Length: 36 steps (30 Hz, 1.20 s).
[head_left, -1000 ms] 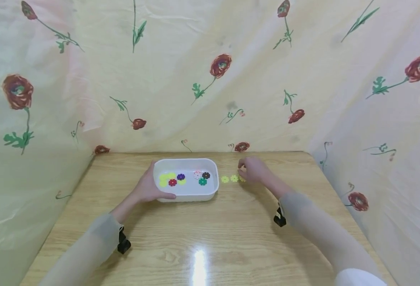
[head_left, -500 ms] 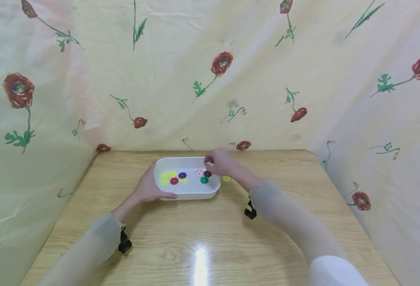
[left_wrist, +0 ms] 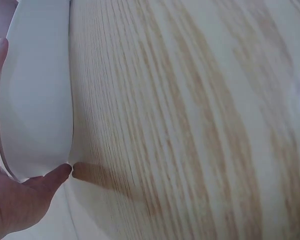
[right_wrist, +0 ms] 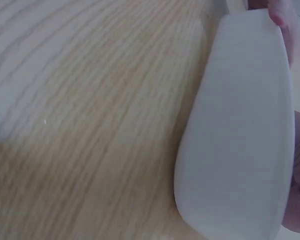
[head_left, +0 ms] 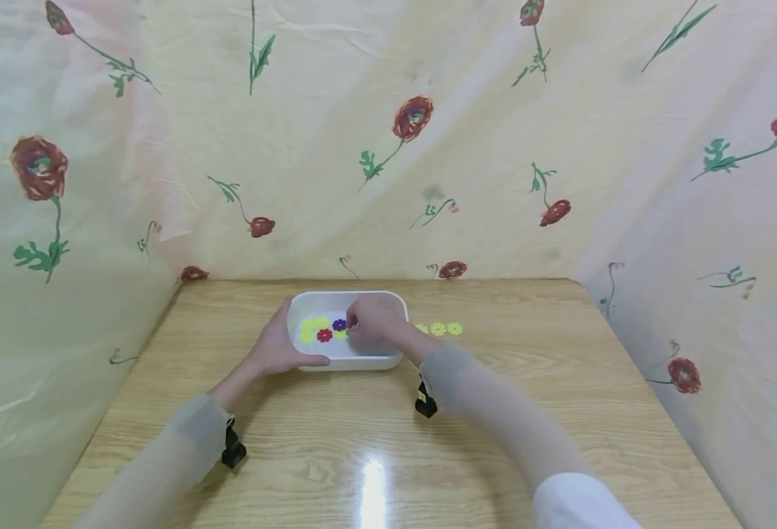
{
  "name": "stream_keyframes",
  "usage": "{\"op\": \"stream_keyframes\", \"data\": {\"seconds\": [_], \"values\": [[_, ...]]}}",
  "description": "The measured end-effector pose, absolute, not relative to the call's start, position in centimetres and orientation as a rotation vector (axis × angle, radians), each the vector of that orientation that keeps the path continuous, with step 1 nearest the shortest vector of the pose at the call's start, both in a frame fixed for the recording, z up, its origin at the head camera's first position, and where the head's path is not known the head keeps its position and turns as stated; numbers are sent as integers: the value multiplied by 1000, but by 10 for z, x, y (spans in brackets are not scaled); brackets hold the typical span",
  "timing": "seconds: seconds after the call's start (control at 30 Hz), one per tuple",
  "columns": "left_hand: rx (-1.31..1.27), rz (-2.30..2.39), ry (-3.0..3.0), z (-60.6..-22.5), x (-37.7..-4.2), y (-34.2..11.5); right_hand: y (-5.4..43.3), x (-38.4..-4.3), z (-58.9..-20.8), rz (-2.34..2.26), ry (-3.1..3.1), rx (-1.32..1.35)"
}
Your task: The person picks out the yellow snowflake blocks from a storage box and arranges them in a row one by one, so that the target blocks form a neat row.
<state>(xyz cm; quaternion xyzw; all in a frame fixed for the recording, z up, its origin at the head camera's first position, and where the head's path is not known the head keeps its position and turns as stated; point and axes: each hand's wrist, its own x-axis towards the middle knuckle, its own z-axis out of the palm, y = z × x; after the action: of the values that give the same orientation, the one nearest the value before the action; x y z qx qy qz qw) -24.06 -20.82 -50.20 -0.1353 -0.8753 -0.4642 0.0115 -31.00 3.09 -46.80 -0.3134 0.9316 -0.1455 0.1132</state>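
Note:
In the head view, my left hand (head_left: pixel 274 345) grips the left end of a white plastic tray (head_left: pixel 355 364), thumb along its front wall. My right hand (head_left: pixel 373 320) reaches inside with curled fingers, its fingertips beside a purple flower-shaped piece (head_left: pixel 339 325) and partly over a yellow one (head_left: pixel 340 334). I cannot tell whether it pinches a piece. A red flower piece (head_left: pixel 324 335) and several yellow flower pieces (head_left: pixel 308 330) lie at the tray's left. The right hand hides the tray's right half. In the right wrist view, the tray wall (right_wrist: pixel 235 125) partly covers that hand.
Right of the tray, a short row of yellow flower pieces (head_left: pixel 437 329) lies on the wooden table (head_left: pixel 322 426), its left end partly behind my right wrist. Floral cloth (head_left: pixel 309 147) hangs behind the table and along both sides.
My right hand has moved left from the yellow row, over the tray's right rim and into the tray, uncovering the row's right end. The left hand keeps its grip.

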Motion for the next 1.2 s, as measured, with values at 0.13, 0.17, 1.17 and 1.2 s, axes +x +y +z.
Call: {"op": "stream_keyframes", "data": {"seconds": [0.13,0.17,1.17,1.2], "values": [[-417,-1420,-2741,-503,-241,-209,22,-300,-472,-442,2735,-892],[-415,-1404,-2752,-503,-241,-210,20,-299,-473,-430,2748,-901],[-385,-1313,-2822,-496,-245,-207,-2,-299,-480,-355,2813,-918],[-392,-1323,-2816,-497,-246,-207,-2,-299,-480,-370,2807,-907]]}}
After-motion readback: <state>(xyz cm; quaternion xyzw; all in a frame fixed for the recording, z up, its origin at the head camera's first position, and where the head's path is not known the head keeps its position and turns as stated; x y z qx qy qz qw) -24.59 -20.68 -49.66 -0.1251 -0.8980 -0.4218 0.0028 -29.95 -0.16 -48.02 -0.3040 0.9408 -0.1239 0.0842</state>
